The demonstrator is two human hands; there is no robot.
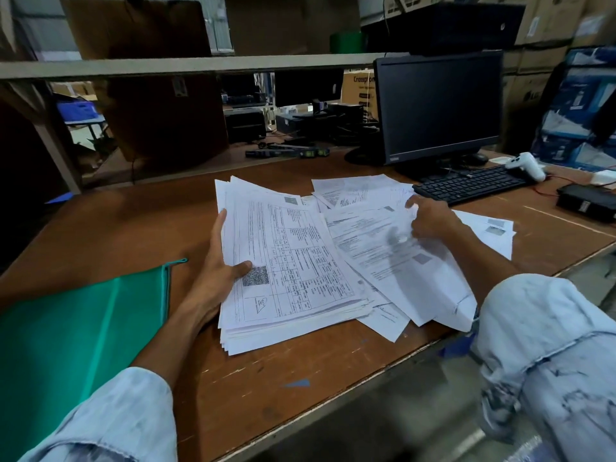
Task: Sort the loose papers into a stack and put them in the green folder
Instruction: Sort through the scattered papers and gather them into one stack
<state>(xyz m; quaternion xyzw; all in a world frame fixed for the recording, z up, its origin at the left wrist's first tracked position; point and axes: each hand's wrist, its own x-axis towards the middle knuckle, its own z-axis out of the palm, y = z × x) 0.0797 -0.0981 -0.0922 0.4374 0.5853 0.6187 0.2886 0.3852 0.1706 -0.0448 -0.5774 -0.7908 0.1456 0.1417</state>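
A thick stack of printed papers [293, 271] lies on the brown desk [300, 378], a little fanned at its near edge. My left hand [218, 271] grips its left edge, thumb on the top sheet near a QR code. To the right, loose papers [376, 241] overlap in a messy spread. My right hand [430, 218] pinches the top of one of these loose sheets. The green folder [76, 335] lies flat and closed at the desk's near left, partly under my left sleeve.
Behind the papers stand a dark monitor [440, 108] and a black keyboard [470, 185]. A white handheld device [526, 165] and a black box [586, 201] sit at the right. A shelf [186, 65] and cardboard boxes fill the back.
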